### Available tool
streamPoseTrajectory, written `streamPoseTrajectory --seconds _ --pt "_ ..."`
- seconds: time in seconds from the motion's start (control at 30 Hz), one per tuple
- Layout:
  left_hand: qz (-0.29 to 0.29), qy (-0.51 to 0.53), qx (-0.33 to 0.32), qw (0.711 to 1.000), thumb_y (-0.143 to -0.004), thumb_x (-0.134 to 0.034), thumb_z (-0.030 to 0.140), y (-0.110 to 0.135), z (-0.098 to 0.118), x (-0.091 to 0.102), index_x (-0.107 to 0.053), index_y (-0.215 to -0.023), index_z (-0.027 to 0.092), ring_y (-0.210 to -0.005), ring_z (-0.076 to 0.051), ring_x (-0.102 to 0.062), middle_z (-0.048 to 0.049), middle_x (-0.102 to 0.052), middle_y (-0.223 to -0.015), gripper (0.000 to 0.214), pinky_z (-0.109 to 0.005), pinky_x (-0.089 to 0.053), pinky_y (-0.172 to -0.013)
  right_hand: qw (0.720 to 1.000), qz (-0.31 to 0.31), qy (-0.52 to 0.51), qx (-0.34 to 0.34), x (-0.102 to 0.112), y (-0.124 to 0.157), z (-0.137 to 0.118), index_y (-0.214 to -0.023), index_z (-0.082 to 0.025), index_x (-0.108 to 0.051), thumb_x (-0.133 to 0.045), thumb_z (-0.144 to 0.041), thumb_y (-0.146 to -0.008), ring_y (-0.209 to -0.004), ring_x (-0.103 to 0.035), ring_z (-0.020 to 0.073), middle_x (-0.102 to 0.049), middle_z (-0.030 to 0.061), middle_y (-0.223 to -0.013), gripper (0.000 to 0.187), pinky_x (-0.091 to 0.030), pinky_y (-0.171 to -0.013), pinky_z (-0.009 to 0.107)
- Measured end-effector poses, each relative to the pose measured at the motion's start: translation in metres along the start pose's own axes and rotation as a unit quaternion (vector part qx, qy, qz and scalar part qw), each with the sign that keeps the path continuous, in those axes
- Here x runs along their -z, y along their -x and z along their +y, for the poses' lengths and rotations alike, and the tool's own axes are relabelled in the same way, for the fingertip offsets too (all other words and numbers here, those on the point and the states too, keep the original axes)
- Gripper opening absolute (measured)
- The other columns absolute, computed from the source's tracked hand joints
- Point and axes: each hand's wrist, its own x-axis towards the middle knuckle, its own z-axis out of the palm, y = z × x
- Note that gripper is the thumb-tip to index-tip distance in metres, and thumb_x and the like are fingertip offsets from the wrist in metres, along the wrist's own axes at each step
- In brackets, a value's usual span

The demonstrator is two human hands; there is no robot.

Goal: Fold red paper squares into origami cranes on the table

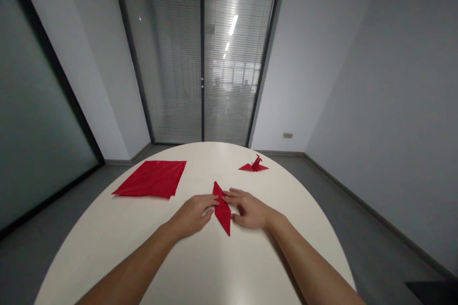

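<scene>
A narrow, diamond-shaped folded piece of red paper (222,208) lies flat on the white round table (200,267). My left hand (193,213) rests on the table at its left side, fingertips pressed on the paper's upper edge. My right hand (247,208) lies on its right side, fingers stretched out and pressing the paper near the top. Both hands lie flat with fingers extended. A stack of red paper sheets (152,178) lies further left. A finished red paper crane (255,165) stands beyond my right hand.
The table's far edge curves in front of a glass door with blinds (202,57). Grey floor surrounds the table. A dark glass wall (32,105) runs along the left, a plain wall along the right.
</scene>
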Motion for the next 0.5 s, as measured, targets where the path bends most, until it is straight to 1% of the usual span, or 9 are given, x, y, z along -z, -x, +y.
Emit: streamPoseTrajectory --seconds 0.07,0.17,0.27,0.43,0.5 --pt "0.000 0.001 -0.002 1.000 -0.090 -0.057 0.015 0.000 0.000 0.000 -0.070 -0.120 0.025 -0.123 -0.021 -0.063 -0.0039 -0.068 -0.132 0.034 -0.038 -0.047 -0.108 1.000 -0.009 0.001 -0.014 -0.002 0.000 0.003 -0.149 -0.022 -0.049 -0.070 -0.023 -0.076 -0.145 -0.038 0.0318 -0.044 0.0144 -0.154 0.076 -0.023 -0.122 0.051" --pt "0.000 0.000 0.003 1.000 -0.090 -0.059 0.018 -0.001 0.001 0.000 -0.070 -0.120 0.026 -0.122 -0.022 -0.063 -0.0036 -0.068 -0.132 0.033 -0.039 -0.047 -0.108 0.998 -0.031 -0.002 -0.059 -0.006 0.000 0.009 -0.152 -0.021 -0.044 -0.080 -0.034 -0.068 -0.149 -0.029 0.0373 -0.035 0.0163 -0.159 0.092 -0.021 -0.122 0.054" --pt "0.000 -0.008 0.012 1.000 -0.091 -0.059 0.019 -0.002 0.002 0.001 -0.071 -0.120 0.026 -0.121 -0.023 -0.064 -0.0039 -0.069 -0.132 0.031 -0.040 -0.048 -0.107 0.994 -0.058 -0.016 -0.090 -0.006 0.001 0.012 -0.154 -0.021 -0.038 -0.085 -0.044 -0.063 -0.151 -0.021 0.0392 -0.027 0.0159 -0.163 0.105 -0.018 -0.123 0.054" --pt "0.009 -0.048 0.034 0.998 -0.092 -0.057 0.019 -0.003 0.003 0.002 -0.071 -0.120 0.023 -0.122 -0.025 -0.063 -0.0063 -0.068 -0.132 0.032 -0.043 -0.048 -0.107 0.991 -0.088 -0.032 -0.099 -0.003 0.002 0.008 -0.158 -0.024 -0.027 -0.086 -0.057 -0.061 -0.154 -0.007 0.0392 -0.013 0.0117 -0.167 0.118 -0.013 -0.124 0.054" --pt "0.018 -0.058 0.039 0.997 -0.091 -0.058 0.018 -0.003 0.004 0.001 -0.070 -0.121 0.022 -0.122 -0.025 -0.063 -0.0073 -0.068 -0.132 0.033 -0.043 -0.048 -0.107 0.993 -0.078 -0.021 -0.090 -0.005 0.002 0.005 -0.158 -0.023 -0.027 -0.085 -0.059 -0.061 -0.153 -0.008 0.0396 -0.015 0.0125 -0.166 0.118 -0.013 -0.124 0.054"
